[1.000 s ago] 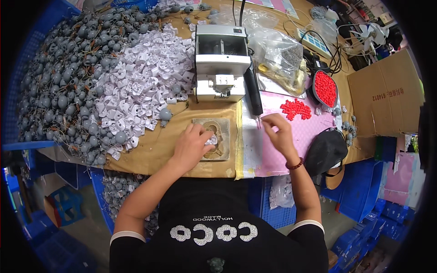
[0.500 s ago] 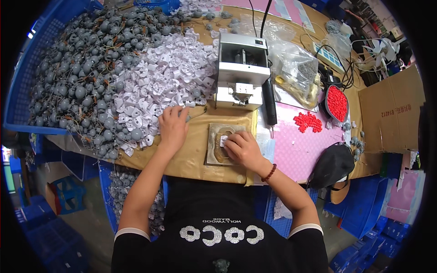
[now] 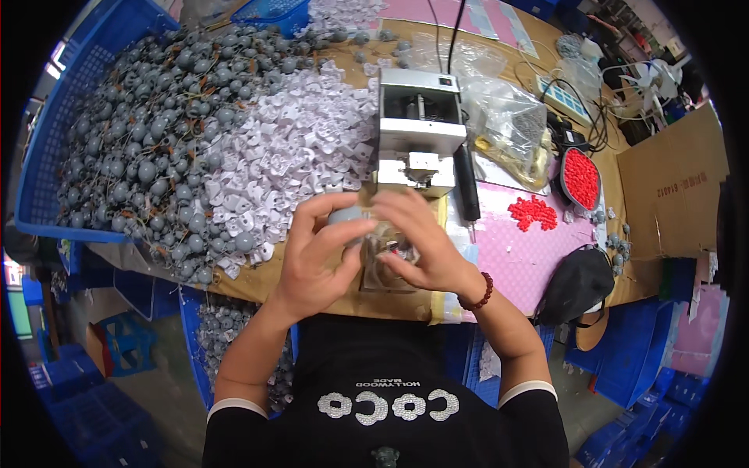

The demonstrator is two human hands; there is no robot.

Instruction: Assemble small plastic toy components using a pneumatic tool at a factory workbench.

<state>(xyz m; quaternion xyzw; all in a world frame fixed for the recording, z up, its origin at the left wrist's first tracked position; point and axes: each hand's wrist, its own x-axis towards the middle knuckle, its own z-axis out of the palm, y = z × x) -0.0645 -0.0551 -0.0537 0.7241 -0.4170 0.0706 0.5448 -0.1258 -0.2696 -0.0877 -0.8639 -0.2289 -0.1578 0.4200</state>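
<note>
My left hand [image 3: 316, 253] is raised with its fingers closed round a grey ball-shaped part [image 3: 344, 215]. Facing it, my right hand [image 3: 425, 242] has its thumb and fingers apart and is blurred by motion; I make out nothing held in it. Both hands are above a square metal fixture block [image 3: 388, 281], largely hidden by them. Something small and reddish shows between the hands, too unclear to name. Left of my hands lies a heap of white plastic parts [image 3: 289, 132], against a larger pile of grey ball parts with wires [image 3: 148, 148].
A silver-and-white bench machine [image 3: 421, 132] stands just beyond my hands, a black cylindrical tool [image 3: 466, 183] beside it. Rightward are red pieces [image 3: 533, 213], a bowl of them [image 3: 580, 178], a black pouch [image 3: 573, 286] and a cardboard box [image 3: 671, 187]. A blue crate [image 3: 47, 179] edges the left.
My left hand has come away from the white heap toward the middle with a grey ball part. My right hand has lifted off the fixture block, its fingers spreading.
</note>
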